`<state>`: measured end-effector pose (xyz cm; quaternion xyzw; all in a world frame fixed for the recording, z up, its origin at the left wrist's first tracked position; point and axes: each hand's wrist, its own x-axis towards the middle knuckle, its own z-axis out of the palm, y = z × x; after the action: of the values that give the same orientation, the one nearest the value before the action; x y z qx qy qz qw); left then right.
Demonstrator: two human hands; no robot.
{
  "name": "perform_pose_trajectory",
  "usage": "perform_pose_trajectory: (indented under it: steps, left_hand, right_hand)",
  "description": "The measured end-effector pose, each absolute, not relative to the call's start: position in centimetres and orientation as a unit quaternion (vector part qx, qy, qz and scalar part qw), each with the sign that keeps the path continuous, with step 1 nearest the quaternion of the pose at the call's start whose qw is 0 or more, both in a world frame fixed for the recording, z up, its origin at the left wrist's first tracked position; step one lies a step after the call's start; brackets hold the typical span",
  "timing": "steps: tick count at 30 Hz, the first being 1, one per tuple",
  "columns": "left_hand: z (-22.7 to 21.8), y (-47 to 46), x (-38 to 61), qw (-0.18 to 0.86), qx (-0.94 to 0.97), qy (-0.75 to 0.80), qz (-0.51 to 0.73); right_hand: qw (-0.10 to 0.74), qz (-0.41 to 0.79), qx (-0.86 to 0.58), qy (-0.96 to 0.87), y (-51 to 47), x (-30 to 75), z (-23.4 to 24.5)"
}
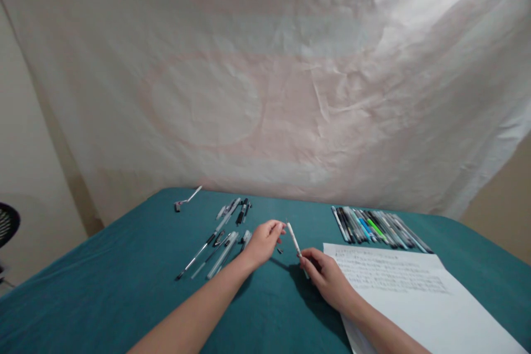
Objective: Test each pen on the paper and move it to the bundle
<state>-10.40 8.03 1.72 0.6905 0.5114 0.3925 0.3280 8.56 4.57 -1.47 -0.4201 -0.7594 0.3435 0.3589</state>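
A slim white pen (293, 239) stands tilted over the cloth, its lower end pinched between the thumb and fingers of my right hand (326, 275). Close to the pen's pointed upper end is my left hand (264, 240), thumb and forefinger drawn together. Whether those fingertips grip something small or touch the tip cannot be made out. On the cloth below them lies a small dark piece (280, 251). Left of my left hand are clear pen barrels (224, 254) and a long thin pen part with a dark end (194, 257).
Sheets of paper with handwriting (415, 298) lie under my right forearm. Behind them runs a row of pens (369, 227). More dark and clear pens (243, 212) are at the back left, near a white stick-like item (194, 194). A teal cloth (124, 287) covers the table.
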Motion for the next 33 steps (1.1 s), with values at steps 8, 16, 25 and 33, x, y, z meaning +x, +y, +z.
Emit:
perform_pose_trajectory:
  steps: [8,16,25,33]
  left_hand:
    - [0.6,7.3,-11.4,0.219,0.786,0.509,0.275]
    - [0.6,7.2,-11.1,0.198,0.790,0.528,0.240]
    - [1.6,7.7,-11.4,0.295,0.725,0.528,0.329]
    - [3.1,9.1,-12.8,0.405,0.625,0.499,0.443]
  right_hand:
    - [0.369,0.354,-0.414,-0.753,4.7,8.5,-1.6]
    - [0.366,0.353,-0.414,-0.755,4.7,8.5,-1.7]
    - [0.366,0.354,-0.419,-0.752,4.6,8.5,-1.6]
    - [0.357,0.322,-0.423,-0.768,4.3,8.5,-0.8]
